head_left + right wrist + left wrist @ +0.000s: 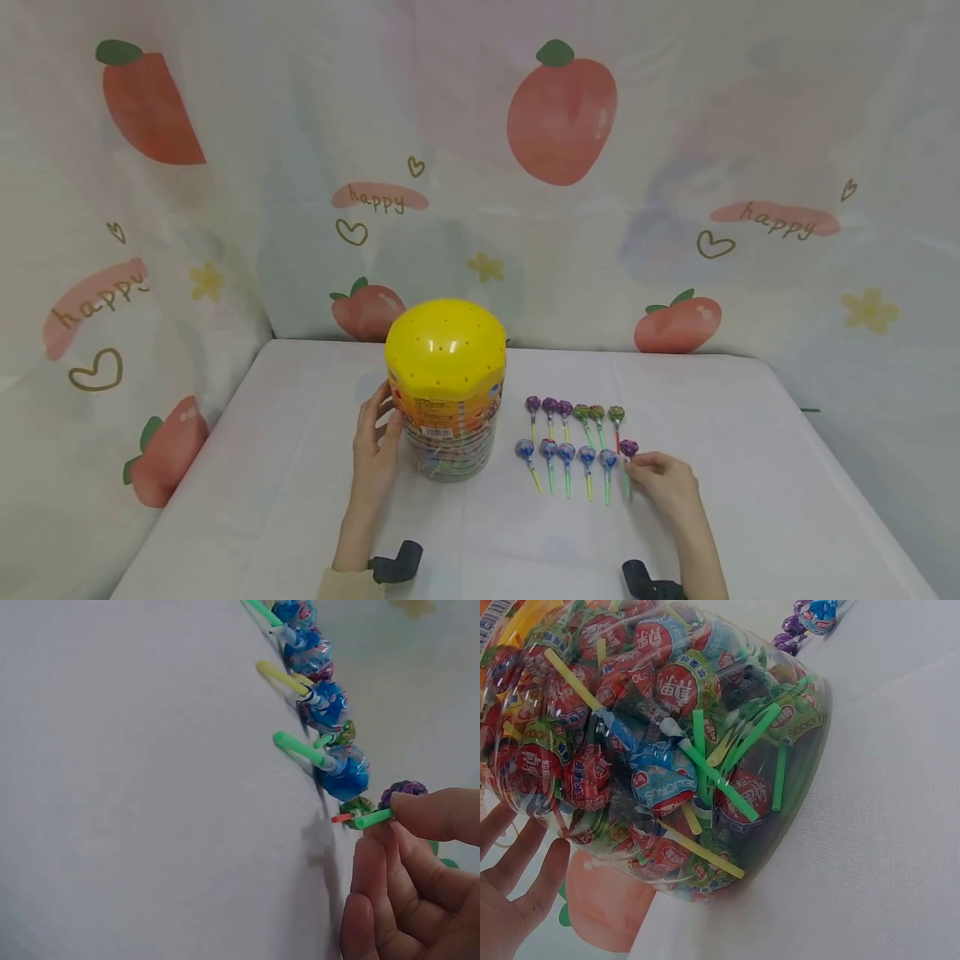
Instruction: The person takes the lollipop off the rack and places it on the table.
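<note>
A clear jar [450, 457] with a yellow lid [444, 346] stands upright on the white-covered table, packed with wrapped lollipops [664, 780]. My left hand [375, 454] rests on the jar's left side, its fingers fairly straight against the wall. At the right end of the laid-out candies, my right hand [667, 487] pinches a purple-wrapped lollipop [628, 448] between thumb and fingers, its green stick [373, 818] pointing toward the table's near side. Beside it lies the front row of blue lollipops [587, 455].
Behind the blue row lie purple lollipops [550, 407] and green lollipops [597, 413], heads toward the back. A printed cloth backdrop [465, 108] rises beyond the table's [750, 433] far edge.
</note>
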### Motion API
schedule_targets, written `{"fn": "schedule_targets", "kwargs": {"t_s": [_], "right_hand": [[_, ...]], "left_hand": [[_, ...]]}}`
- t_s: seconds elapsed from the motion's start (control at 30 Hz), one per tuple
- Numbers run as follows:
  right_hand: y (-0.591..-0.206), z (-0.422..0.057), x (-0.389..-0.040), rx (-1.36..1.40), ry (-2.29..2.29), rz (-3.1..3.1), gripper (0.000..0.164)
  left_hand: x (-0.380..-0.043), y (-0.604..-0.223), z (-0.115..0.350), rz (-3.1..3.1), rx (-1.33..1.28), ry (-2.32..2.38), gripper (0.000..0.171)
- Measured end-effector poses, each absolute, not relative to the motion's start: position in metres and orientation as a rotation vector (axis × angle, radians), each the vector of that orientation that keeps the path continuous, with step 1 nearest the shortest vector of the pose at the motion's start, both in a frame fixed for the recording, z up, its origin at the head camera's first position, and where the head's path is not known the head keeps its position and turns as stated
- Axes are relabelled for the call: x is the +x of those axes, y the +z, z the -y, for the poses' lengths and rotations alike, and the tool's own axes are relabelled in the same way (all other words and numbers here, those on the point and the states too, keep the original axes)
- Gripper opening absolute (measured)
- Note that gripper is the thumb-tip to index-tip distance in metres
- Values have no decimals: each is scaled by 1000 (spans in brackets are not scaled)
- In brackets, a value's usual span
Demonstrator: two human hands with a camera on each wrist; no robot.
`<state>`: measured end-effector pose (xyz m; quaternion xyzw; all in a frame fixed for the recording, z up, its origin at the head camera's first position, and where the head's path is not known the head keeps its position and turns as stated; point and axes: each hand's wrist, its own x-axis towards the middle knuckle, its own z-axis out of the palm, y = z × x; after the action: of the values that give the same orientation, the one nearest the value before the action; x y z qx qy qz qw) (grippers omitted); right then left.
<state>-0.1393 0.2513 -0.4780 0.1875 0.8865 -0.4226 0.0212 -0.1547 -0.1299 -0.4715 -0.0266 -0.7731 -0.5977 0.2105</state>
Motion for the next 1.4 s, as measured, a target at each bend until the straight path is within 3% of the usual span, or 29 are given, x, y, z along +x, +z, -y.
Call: {"fn": "schedule_targets", "kwargs": {"t_s": [1.03,1.4], "right_hand": [[-479,-251,-133,505,-1031,-2860,25],[-467,-250,-131,521,-1004,-2956,32]], "left_hand": [[-155,-474,130,2150,-74,-1674,49],[-155,-469,136,2165,-83,-1632,50]]}}
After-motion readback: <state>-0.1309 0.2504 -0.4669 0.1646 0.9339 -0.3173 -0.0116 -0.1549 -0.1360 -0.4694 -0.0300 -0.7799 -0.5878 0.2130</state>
